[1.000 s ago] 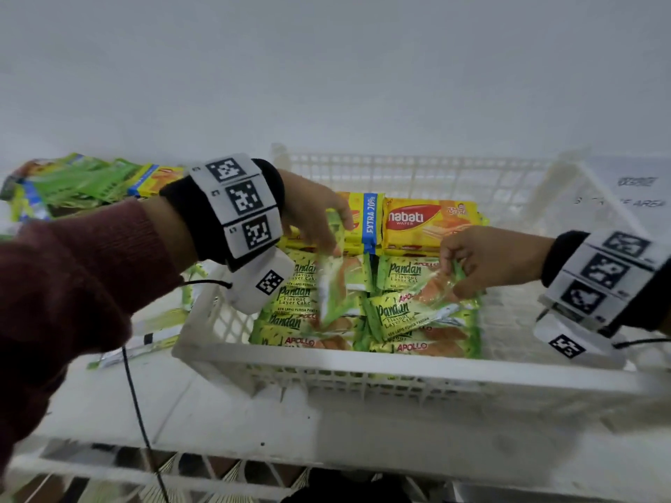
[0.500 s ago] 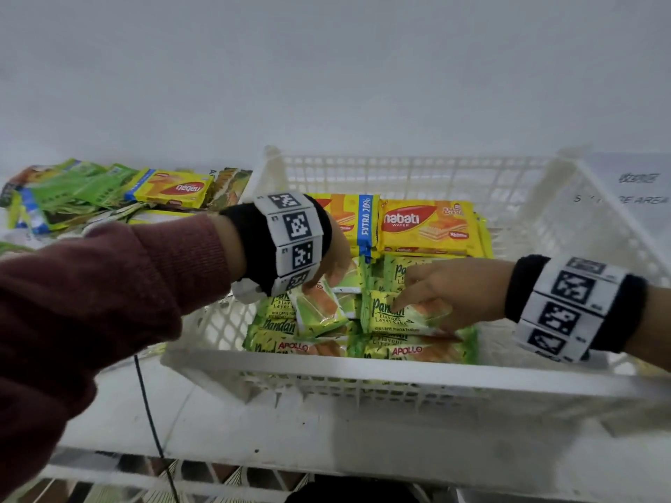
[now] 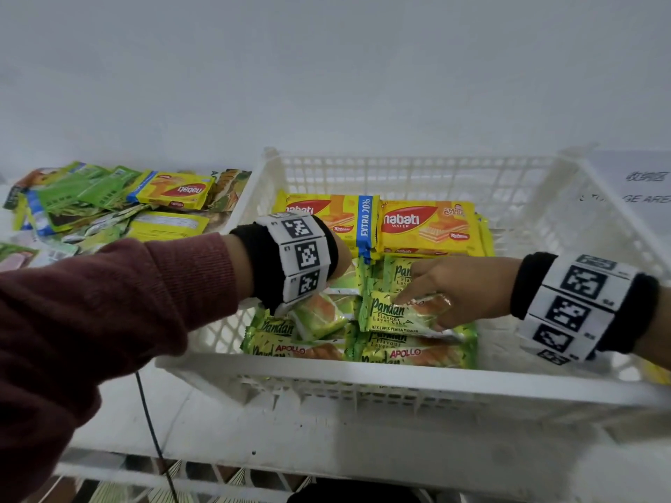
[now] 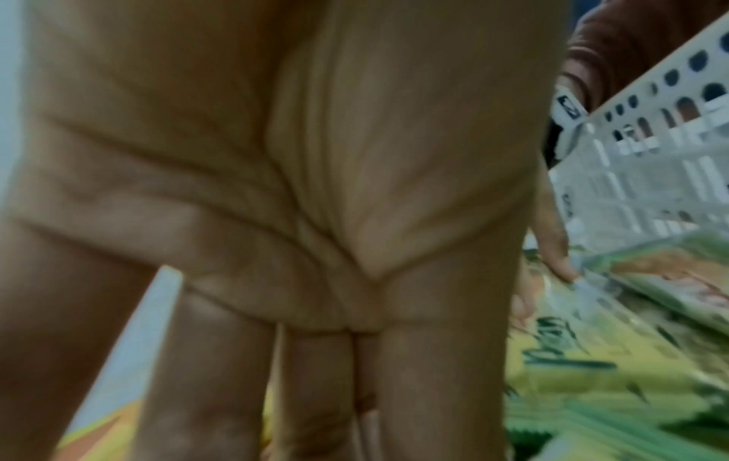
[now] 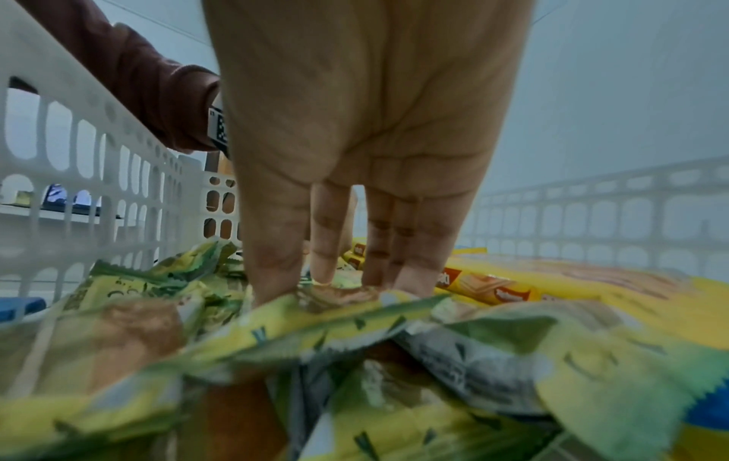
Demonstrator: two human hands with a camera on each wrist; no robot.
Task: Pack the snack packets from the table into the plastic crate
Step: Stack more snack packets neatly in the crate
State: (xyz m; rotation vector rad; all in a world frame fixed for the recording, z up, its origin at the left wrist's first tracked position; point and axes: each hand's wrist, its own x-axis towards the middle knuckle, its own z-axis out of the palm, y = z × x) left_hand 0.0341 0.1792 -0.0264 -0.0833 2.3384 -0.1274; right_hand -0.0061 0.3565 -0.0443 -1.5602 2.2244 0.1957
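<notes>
While the white lattice crate [image 3: 363, 379] sits at the desk's [image 3: 254, 430] near edge, its right half is bare. Right hand [image 3: 461, 288] presses flat, straight fingers on a crinkly green Pandan cake packet [image 3: 395, 315]; left hand [image 4: 315, 187] reaches in with straight fingers, holding nothing. Behind lie glossy yellow Nabati wafer packs [image 3: 428, 226]; loose packets [image 3: 109, 205] stay far left.

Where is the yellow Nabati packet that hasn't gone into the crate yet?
In the head view the loose Nabati packet lies on the heap of packets left of the crate.
</notes>
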